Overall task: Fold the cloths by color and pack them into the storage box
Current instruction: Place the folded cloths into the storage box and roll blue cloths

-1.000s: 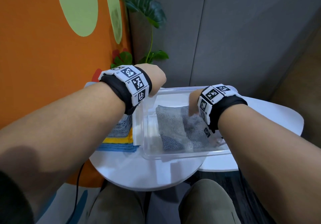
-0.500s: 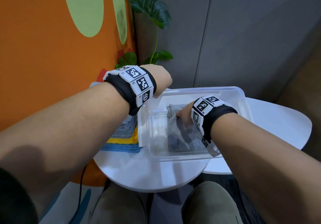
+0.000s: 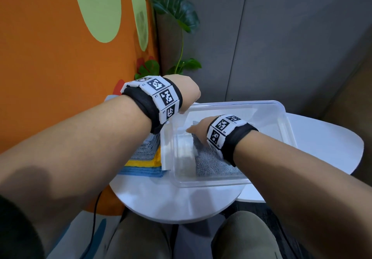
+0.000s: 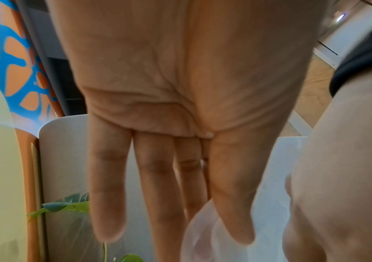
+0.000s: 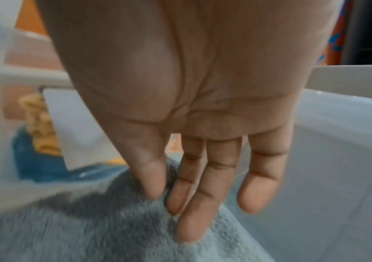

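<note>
Right hand (image 3: 198, 131): inside the clear storage box (image 3: 289, 133), fingers nearly straight, thumb and fingertips (image 5: 190, 223) pressing on the folded grey cloth (image 3: 215, 165).
Left hand (image 3: 186, 93): above the box's left rim, fingers (image 4: 109, 195) extended, holding nothing; contact with the rim cannot be told.
Grey cloth: on the box floor, left of centre, right portion bare.
Remaining cloths (image 3: 145, 163): grey, yellow and blue stack on the white table (image 3: 165, 200), just left of the box.
Risk 1: fingertips dragging as they lift likely reopen the fold.
Risk 2: the box overhangs the table seam; a hard press may shift it.
Risk 3: the cloth sits off-centre, which may cramp the later colours.
</note>
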The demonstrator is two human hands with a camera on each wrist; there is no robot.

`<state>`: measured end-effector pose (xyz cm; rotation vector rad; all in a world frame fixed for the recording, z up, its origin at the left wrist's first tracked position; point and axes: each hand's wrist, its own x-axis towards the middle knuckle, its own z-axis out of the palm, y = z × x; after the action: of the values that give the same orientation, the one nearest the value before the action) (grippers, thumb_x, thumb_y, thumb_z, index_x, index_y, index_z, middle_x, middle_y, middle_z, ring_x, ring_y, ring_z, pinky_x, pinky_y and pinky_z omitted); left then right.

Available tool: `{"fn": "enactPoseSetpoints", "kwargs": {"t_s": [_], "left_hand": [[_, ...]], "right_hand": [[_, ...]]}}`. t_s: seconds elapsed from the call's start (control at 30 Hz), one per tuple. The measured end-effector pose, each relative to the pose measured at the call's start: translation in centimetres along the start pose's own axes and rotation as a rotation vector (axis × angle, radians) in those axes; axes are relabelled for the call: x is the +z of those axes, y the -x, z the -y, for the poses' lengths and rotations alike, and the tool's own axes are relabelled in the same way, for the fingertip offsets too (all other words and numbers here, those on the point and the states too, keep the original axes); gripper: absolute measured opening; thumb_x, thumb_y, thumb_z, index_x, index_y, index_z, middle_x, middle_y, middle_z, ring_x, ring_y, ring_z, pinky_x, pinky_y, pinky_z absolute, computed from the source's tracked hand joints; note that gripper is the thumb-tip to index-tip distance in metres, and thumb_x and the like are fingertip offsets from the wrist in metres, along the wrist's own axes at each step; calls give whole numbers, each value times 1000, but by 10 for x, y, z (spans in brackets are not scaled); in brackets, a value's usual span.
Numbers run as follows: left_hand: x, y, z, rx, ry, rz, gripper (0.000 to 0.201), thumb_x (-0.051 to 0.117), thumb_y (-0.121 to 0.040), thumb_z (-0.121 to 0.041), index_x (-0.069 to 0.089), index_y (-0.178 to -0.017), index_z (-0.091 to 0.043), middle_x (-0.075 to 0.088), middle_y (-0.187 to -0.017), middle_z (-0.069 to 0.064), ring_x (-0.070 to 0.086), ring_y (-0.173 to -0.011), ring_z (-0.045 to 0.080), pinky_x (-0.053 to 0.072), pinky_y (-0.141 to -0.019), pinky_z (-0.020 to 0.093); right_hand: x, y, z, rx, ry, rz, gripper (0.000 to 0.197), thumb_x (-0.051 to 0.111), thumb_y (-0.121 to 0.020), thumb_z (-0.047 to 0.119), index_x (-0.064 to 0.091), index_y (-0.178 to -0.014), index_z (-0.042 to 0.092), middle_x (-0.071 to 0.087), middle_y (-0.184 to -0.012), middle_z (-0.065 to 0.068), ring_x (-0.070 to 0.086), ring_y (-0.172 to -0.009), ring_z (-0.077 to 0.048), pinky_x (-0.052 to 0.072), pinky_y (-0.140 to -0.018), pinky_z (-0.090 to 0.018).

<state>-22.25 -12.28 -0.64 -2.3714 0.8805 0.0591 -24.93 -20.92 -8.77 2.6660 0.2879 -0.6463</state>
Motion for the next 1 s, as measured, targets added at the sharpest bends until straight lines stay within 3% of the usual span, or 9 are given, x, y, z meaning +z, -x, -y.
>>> {"fn": "enactPoseSetpoints", "kwargs": {"t_s": [0.07, 0.1, 0.23, 0.33, 0.47, 0.53, 0.7, 0.87, 1.0], "left_hand": [[0, 0, 0, -4, -1, 4, 21, 59, -93, -22, 62, -110, -10, 65, -103, 5, 54, -82, 24, 41, -63, 28], [0, 0, 0, -6, -1, 7, 22, 59, -93, -22, 62, -110, -10, 66, -103, 5, 54, -82, 24, 41, -64, 29], [0, 0, 0, -10, -1, 12, 22, 59, -93, -22, 62, -111, -10, 66, -105, 6, 54, -83, 24, 41, -64, 29], [0, 0, 0, -8, -3, 1, 21, 59, -92, -22, 62, -110, -10, 66, -103, 6, 56, -83, 24, 41, -64, 29], [1, 1, 1, -6, -11, -17, 19, 59, -91, -21, 62, -107, -11, 66, -99, 5, 59, -86, 23, 41, -62, 29], [0, 2, 0, -5, -10, -5, 20, 59, -92, -22, 62, -109, -12, 65, -100, 4, 57, -84, 23, 41, -63, 28], [-1, 3, 1, 2, -2, 1, 22, 58, -93, -22, 61, -111, -10, 61, -95, 4, 53, -82, 23, 38, -61, 27], [-1, 3, 1, 5, 3, -6, 21, 58, -93, -22, 60, -111, -11, 59, -93, 3, 52, -82, 23, 39, -63, 27], [0, 3, 2, 3, -9, -7, 21, 59, -92, -22, 62, -110, -11, 64, -99, 5, 54, -82, 23, 35, -54, 25]], "right_hand": [[5, 3, -3, 49, -30, -96, 17, 52, -94, 26, 53, -110, 30, 56, -123, 5, 55, -91, -21, 47, -89, -33], [6, 6, -3, 61, -5, -140, 2, 50, -94, 27, 50, -94, 25, 59, -109, 5, 51, -80, -20, 46, -79, -29], [3, 5, 5, 75, 168, -206, 11, 53, -88, 17, 62, -93, 20, 52, -73, 5, 47, -62, -17, 31, -51, -24], [0, 7, 11, 29, 195, -281, 19, 50, -91, 12, 65, -101, 15, 62, -102, -2, 58, -90, -22, 36, -63, -28], [2, 7, 22, -62, 242, -357, 26, 50, -92, 17, 62, -114, 14, 48, -126, -7, 44, -113, -24, 33, -78, -30], [7, 3, 24, -108, 258, -348, 23, 54, -88, 20, 65, -108, 15, 50, -121, -5, 46, -110, -23, 35, -81, -31], [11, -5, 17, -28, 124, -179, 23, 73, -67, 38, 54, -75, 27, 60, -75, 6, 59, -65, -17, 47, -64, -31], [5, 1, -3, -37, 88, 2, 59, 79, -68, 25, 53, -120, 15, 64, -107, -2, 62, -95, -24, 45, -67, -31], [2, -8, -7, 60, 101, 48, 52, 83, -68, 32, 60, -111, 13, 65, -100, -1, 58, -80, -21, 46, -64, -26]]}}
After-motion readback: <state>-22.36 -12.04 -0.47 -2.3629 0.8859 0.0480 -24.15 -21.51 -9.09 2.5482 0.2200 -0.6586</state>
